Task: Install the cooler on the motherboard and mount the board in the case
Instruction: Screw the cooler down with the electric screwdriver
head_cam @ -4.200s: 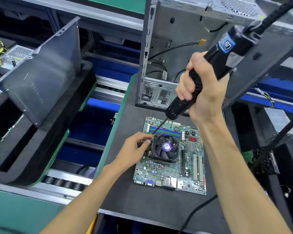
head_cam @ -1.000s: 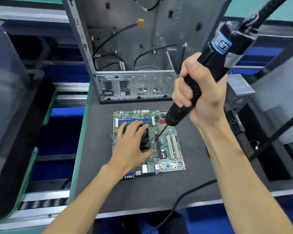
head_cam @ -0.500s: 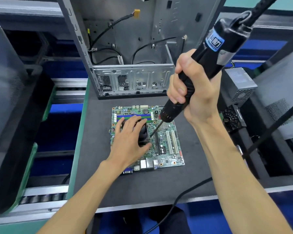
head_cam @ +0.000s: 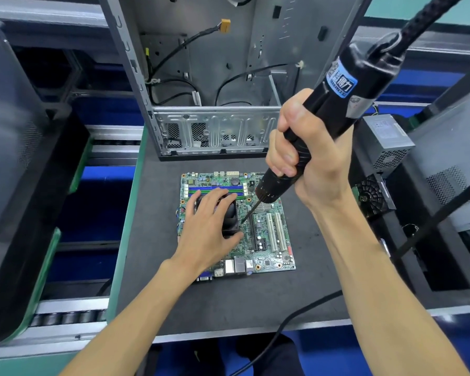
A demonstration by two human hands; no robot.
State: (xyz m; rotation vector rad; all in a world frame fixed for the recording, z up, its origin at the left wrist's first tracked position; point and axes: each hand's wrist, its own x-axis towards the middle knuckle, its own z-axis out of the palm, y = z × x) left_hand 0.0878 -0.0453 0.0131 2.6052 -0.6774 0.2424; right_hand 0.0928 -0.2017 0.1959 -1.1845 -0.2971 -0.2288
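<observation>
The case (head_cam: 215, 77) stands open at the far end of the dark worktop (head_cam: 228, 302), its empty bay facing the viewer with loose cables hanging inside. Just in front of it the motherboard (head_cam: 269, 240) lies flat, long axis running away from the viewer toward the case, port block at the near edge, memory slots at the far edge. The cooler (head_cam: 231, 215) sits on the board's left half. Since four seconds ago the electric screwdriver (head_cam: 334, 104) has shifted from the cooler's far-left corner to its near-right corner, and the left hand (head_cam: 209, 229), which was pinching at that first corner, now lies spread over the fan, fingers straight, pressing it down. By my reading the fastening has gone on to a later screw, so the cooler is partly secured and the board not yet mounted. The right hand (head_cam: 307, 156) is wrapped tight around the driver, which slants from upper right down to lower left, bit tip (head_cam: 242, 221) at the cooler's edge
</observation>
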